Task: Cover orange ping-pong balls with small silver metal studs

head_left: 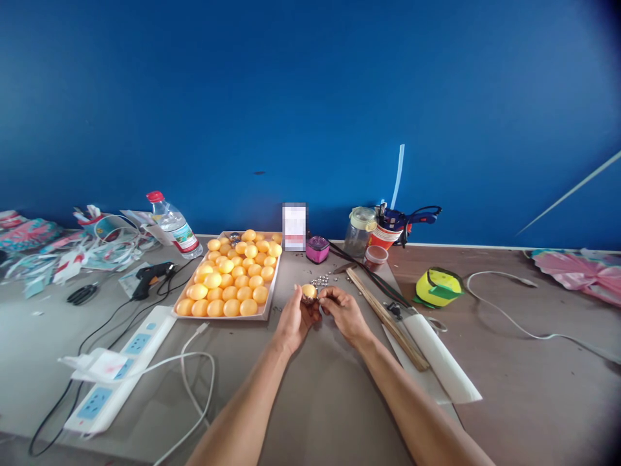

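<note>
An orange ping-pong ball [309, 291] with a dark, shiny band around its lower part is in my left hand [292, 319], whose fingers close around it from the left and below. My right hand [347, 315] pinches at the ball's right side; what lies between thumb and forefinger is too small to make out. Just beyond my hands, small silvery beads [321, 281] are scattered on the grey table. To the left stands a shallow tray [273, 291] filled with several orange balls [230, 278], with one dark, shiny ball [235, 237] at its back edge.
Left of the tray are a water bottle [175, 228], a black glue gun [150, 279] and a power strip [123, 369] with cables. Wooden sticks [388, 320] and a white roll [441, 359] lie at right. A purple box [317, 250] and a jar [359, 232] stand near the blue wall.
</note>
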The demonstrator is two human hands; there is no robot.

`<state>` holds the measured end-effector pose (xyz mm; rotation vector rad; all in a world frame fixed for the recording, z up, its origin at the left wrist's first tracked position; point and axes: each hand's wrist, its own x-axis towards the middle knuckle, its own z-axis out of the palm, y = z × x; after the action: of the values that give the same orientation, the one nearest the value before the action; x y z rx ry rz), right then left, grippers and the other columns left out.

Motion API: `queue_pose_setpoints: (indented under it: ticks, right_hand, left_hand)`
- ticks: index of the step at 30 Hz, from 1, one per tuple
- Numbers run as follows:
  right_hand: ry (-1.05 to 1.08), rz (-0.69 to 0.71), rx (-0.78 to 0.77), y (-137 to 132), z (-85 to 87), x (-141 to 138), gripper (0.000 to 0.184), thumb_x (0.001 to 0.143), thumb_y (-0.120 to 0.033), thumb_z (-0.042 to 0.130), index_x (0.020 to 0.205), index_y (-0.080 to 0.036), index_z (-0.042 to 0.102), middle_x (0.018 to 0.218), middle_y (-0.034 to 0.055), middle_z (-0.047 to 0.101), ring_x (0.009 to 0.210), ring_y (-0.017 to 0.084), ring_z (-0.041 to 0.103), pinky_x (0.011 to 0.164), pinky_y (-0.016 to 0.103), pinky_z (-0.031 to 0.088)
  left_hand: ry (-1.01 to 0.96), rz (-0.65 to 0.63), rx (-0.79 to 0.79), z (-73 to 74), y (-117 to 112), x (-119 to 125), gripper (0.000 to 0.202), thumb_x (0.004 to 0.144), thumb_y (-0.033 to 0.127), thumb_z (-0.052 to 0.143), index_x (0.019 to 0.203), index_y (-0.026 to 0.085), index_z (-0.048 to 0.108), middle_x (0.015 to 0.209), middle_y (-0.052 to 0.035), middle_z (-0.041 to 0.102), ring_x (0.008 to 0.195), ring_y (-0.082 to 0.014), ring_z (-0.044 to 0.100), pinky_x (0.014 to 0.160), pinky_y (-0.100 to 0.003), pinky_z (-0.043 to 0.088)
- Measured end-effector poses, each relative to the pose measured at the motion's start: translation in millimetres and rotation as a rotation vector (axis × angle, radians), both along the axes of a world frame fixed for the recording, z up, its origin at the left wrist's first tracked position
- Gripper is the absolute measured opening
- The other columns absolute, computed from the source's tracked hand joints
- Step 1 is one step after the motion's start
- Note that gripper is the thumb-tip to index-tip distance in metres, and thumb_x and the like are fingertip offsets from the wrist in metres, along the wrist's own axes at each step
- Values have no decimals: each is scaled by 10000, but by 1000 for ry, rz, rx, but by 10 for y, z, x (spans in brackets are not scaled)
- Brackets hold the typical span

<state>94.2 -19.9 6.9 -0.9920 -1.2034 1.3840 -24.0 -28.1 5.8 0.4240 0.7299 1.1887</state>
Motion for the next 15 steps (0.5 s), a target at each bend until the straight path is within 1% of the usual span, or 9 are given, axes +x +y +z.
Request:
queue_pose_setpoints:
  ticks: [2, 4, 9, 15]
  right_hand:
    - [35, 61, -16, -6, 5, -4, 127, 683, -306, 593, 679, -189, 544, 519, -55, 504, 486, 101, 453, 517, 237, 373]
    - [59, 90, -31, -10, 4, -9, 126, 693, -311, 580, 680, -194, 535, 513, -55, 506, 484, 110, 470, 519, 247, 388]
    - [44, 89, -18, -5, -16, -10, 101, 692, -286, 577, 676, -193, 542, 532, -50, 528, 491, 108, 482, 518, 244, 401]
    - [28, 94, -35, -15, -4, -4, 80, 683, -263, 559, 667, -186, 543, 518, -45, 548, 486, 105, 482, 516, 239, 403]
  left_hand:
    - [-14, -9, 9, 9, -7, 7, 453, 774, 577, 526, 729, 126, 535, 611, -27, 540, 511, -110, 509, 480, -216, 376]
    - [-19, -16, 22, 21, -12, 11, 450, 776, 571, 527, 728, 124, 538, 625, -36, 550, 532, -120, 524, 490, -218, 383]
    - [-5, -22, 14, 26, -10, 13, 433, 787, 554, 525, 725, 126, 545, 605, -27, 548, 514, -113, 513, 482, -216, 377]
    - [20, -38, 52, -25, -8, 13, 440, 786, 561, 520, 745, 124, 555, 596, -30, 559, 505, -112, 512, 478, -219, 376]
